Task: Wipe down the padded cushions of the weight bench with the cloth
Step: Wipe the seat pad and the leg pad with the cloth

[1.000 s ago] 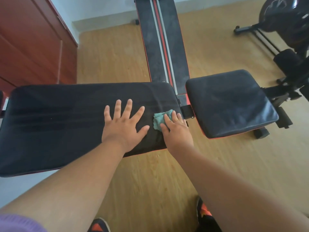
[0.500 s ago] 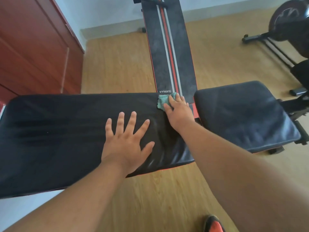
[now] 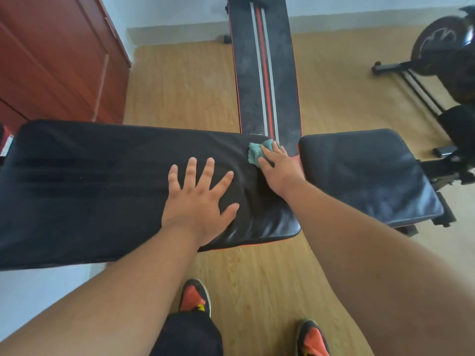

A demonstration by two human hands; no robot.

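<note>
- Head view: a long black cushion (image 3: 102, 181) is seen lying across the frame, with a smaller seat cushion (image 3: 365, 176) just beside its right end.
- A bunched teal cloth (image 3: 255, 152) is pressed onto the far right corner of the long cushion.
- The cloth is held down by the right hand (image 3: 279, 168); its grip is flat, the fingers lying straight over the cloth.
- The left hand (image 3: 198, 199) is laid palm-down on the long cushion, its grip wide, fingers spread, nothing held.
- A striped black board (image 3: 264, 73) is seen running away behind the cushions over the wood floor (image 3: 180, 86).
- Two orange shoes (image 3: 192, 296) are visible on the floor below.
</note>
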